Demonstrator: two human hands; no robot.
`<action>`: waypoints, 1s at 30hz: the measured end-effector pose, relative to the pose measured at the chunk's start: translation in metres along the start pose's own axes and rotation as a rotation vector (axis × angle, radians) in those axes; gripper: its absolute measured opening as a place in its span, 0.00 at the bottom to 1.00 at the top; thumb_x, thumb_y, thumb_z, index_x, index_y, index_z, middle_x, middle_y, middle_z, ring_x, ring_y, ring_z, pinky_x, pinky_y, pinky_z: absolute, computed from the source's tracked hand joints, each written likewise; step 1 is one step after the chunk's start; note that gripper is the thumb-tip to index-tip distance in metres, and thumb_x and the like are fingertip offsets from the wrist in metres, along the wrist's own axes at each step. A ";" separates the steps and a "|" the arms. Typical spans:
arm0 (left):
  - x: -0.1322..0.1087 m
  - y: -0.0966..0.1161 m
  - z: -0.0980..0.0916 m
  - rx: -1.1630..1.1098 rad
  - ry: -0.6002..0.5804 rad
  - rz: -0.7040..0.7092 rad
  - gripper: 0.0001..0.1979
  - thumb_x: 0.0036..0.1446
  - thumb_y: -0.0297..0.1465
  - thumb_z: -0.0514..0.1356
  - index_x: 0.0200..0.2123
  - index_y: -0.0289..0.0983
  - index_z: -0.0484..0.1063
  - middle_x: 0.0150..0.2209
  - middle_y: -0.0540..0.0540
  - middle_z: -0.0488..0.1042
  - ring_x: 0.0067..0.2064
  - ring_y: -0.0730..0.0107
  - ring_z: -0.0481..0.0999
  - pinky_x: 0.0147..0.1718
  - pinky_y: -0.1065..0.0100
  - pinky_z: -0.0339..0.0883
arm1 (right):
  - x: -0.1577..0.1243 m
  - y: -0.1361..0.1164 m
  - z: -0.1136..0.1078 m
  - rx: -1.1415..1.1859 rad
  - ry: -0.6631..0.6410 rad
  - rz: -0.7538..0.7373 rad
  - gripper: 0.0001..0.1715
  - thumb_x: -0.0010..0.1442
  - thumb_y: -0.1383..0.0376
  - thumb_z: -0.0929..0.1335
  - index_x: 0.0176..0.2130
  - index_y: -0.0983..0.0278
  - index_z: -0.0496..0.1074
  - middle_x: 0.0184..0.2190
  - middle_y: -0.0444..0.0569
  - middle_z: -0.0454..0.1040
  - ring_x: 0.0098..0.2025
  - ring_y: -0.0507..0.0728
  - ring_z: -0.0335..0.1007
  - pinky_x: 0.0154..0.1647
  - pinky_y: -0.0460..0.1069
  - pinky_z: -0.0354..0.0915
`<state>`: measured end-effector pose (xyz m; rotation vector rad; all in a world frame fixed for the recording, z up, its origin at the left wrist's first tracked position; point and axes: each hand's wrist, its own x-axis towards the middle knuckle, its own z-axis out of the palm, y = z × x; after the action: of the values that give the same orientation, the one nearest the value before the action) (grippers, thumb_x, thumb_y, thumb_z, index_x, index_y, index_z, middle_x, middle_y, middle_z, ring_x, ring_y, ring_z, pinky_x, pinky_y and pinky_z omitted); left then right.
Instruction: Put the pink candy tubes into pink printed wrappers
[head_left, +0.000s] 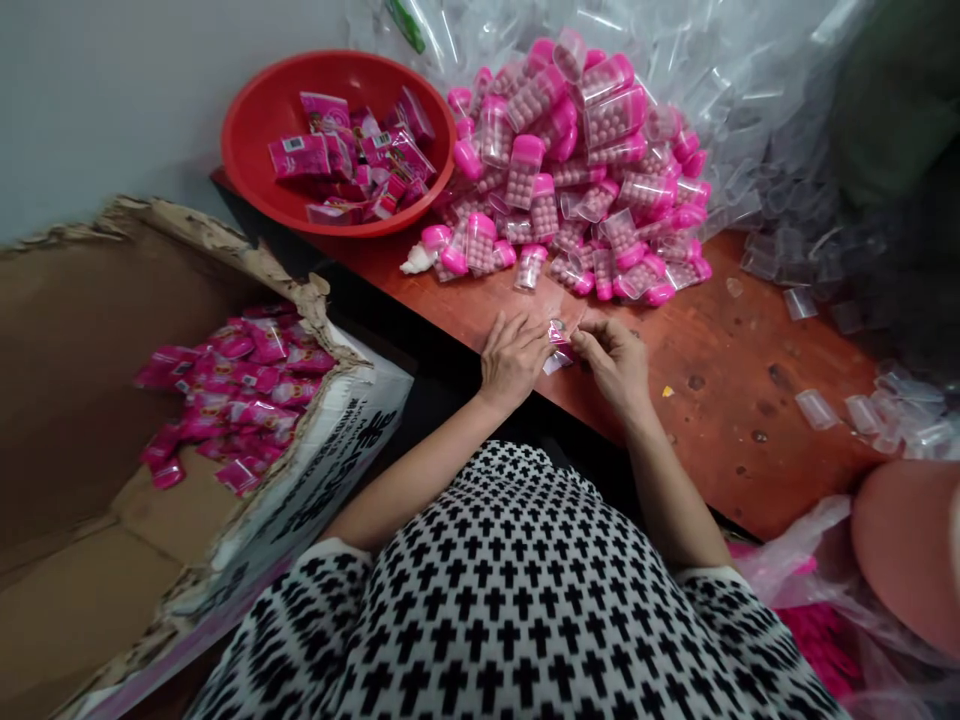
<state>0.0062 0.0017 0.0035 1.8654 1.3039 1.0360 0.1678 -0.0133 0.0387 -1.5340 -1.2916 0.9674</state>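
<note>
A small pink printed wrapper [557,340] lies at the near edge of the reddish table [705,350], between my two hands. My left hand [514,360] rests on the tabletop, fingers stretched out and apart, with its inner side against the wrapper. From the other side my right hand [616,365] pinches at the wrapper's right edge, thumb and fingers pressed together. Just beyond, clear bottles with pink caps [531,268] are heaped up, filled with small pinkish balls.
A red basin [247,150] holds pink printed packets. To the left, a torn cardboard box [300,470] contains many pink-wrapped pieces. Empty clear containers [787,250] spread across the back right. A white nozzle-like piece [418,260] lies near the basin. A pink rounded object [907,550] stands lower right.
</note>
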 end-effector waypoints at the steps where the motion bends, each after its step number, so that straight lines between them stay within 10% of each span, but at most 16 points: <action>1: -0.001 0.000 -0.001 0.006 -0.003 0.012 0.09 0.56 0.34 0.62 0.40 0.45 0.79 0.49 0.47 0.78 0.61 0.52 0.66 0.66 0.45 0.41 | -0.001 0.000 -0.001 -0.027 0.008 -0.011 0.14 0.56 0.54 0.70 0.36 0.63 0.72 0.28 0.43 0.75 0.28 0.51 0.69 0.29 0.47 0.67; 10: -0.007 -0.003 -0.008 -0.025 0.048 0.023 0.08 0.57 0.34 0.62 0.39 0.46 0.80 0.46 0.47 0.80 0.60 0.54 0.69 0.65 0.45 0.43 | -0.006 -0.006 0.003 -0.143 0.035 0.018 0.17 0.54 0.53 0.70 0.35 0.65 0.73 0.29 0.46 0.77 0.29 0.53 0.73 0.33 0.49 0.68; 16: -0.006 0.002 -0.021 -0.202 0.044 0.021 0.11 0.53 0.36 0.65 0.41 0.45 0.79 0.50 0.46 0.77 0.60 0.55 0.69 0.65 0.48 0.48 | 0.006 -0.022 0.015 0.284 -0.129 0.192 0.24 0.44 0.54 0.76 0.37 0.63 0.70 0.24 0.41 0.76 0.22 0.49 0.70 0.23 0.45 0.66; 20: -0.005 0.013 -0.033 -0.608 0.119 -0.254 0.26 0.46 0.39 0.69 0.50 0.42 0.74 0.55 0.42 0.73 0.57 0.56 0.72 0.58 0.54 0.62 | 0.014 -0.033 0.025 0.412 -0.072 0.213 0.22 0.42 0.59 0.77 0.35 0.62 0.70 0.21 0.37 0.72 0.18 0.47 0.63 0.15 0.42 0.59; 24: -0.006 0.018 -0.043 -1.057 -0.001 -0.582 0.18 0.46 0.42 0.68 0.34 0.33 0.79 0.37 0.42 0.80 0.38 0.65 0.80 0.42 0.62 0.74 | 0.019 -0.036 0.038 0.402 -0.104 0.222 0.22 0.40 0.60 0.78 0.35 0.62 0.70 0.22 0.39 0.74 0.19 0.47 0.64 0.17 0.42 0.58; 30: -0.008 0.009 -0.054 -1.188 0.157 -0.742 0.17 0.35 0.37 0.74 0.25 0.30 0.77 0.27 0.45 0.78 0.30 0.70 0.78 0.33 0.68 0.75 | 0.042 -0.042 0.048 -0.120 -0.125 0.015 0.20 0.49 0.52 0.74 0.35 0.63 0.71 0.24 0.43 0.75 0.26 0.53 0.70 0.29 0.48 0.66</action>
<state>-0.0388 -0.0052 0.0355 0.3751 0.9415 1.1327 0.1168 0.0373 0.0633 -1.5970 -1.4503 1.0250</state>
